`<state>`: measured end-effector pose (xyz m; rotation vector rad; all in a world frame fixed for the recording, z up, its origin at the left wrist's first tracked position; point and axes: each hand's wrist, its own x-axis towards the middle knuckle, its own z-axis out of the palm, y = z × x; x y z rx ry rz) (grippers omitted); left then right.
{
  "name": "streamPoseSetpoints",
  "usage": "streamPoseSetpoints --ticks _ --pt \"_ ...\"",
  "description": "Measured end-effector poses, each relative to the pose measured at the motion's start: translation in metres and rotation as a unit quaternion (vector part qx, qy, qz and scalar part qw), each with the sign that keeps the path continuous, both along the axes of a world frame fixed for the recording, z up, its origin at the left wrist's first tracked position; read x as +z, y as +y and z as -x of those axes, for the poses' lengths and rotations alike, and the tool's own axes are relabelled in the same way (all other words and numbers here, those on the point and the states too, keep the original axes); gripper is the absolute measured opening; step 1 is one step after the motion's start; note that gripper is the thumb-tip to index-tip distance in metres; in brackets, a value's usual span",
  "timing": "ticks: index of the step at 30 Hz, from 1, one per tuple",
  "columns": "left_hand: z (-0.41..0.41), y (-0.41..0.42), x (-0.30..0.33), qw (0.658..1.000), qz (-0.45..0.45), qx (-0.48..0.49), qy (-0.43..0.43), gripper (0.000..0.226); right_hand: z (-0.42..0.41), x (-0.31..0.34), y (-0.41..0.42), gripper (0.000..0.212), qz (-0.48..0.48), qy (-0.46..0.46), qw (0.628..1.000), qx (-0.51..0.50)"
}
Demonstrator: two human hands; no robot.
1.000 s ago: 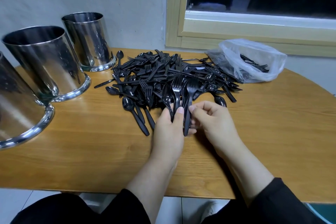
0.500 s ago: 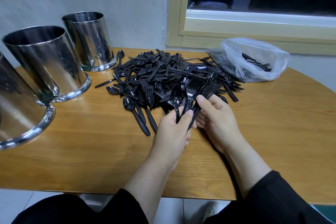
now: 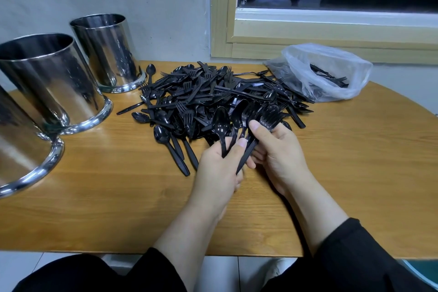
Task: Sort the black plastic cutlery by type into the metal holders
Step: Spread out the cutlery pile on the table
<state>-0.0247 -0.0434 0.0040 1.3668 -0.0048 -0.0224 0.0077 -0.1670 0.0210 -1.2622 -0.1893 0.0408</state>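
Black spoon (image 3: 219, 125) and forks (image 3: 263, 117), gripped together by left hand (image 3: 219, 168) and right hand (image 3: 277, 152) at the pile's (image 3: 213, 95) six o'clock, might get mixed or slip.

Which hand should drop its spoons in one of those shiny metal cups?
Left, probably. The left hand already grips spoons by their handles, and the metal holders all stand on its side of the table. The right hand holds forks and would have to cross over.
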Motion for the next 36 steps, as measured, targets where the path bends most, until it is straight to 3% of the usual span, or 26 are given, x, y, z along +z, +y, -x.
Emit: streamPoseSetpoints --ticks 3,7,15,22,31,36 --pt "0.001 -0.002 0.001 1.000 0.000 0.007 0.003 0.025 0.001 0.002 0.000 0.039 0.010 -0.002 1.000 -0.011" --pt "0.001 -0.004 0.003 1.000 -0.006 0.018 0.009 0.035 0.000 0.001 -0.001 0.037 0.029 -0.013 0.999 -0.023" --pt "0.000 -0.008 -0.001 0.995 -0.078 0.063 -0.007 0.028 -0.010 -0.015 -0.005 0.029 0.137 -0.042 0.986 -0.089" --pt "-0.001 -0.007 0.002 0.999 -0.013 0.047 0.020 0.023 -0.011 -0.019 -0.004 0.021 0.172 -0.064 0.977 -0.112" --pt "-0.006 0.007 0.013 0.998 -0.010 -0.048 0.029 0.035 -0.002 -0.005 0.001 0.043 0.211 -0.091 0.969 -0.088" --pt "-0.008 0.011 0.008 0.998 0.051 -0.001 0.027 0.035 -0.011 -0.021 -0.005 0.043 0.208 -0.072 0.953 -0.209"
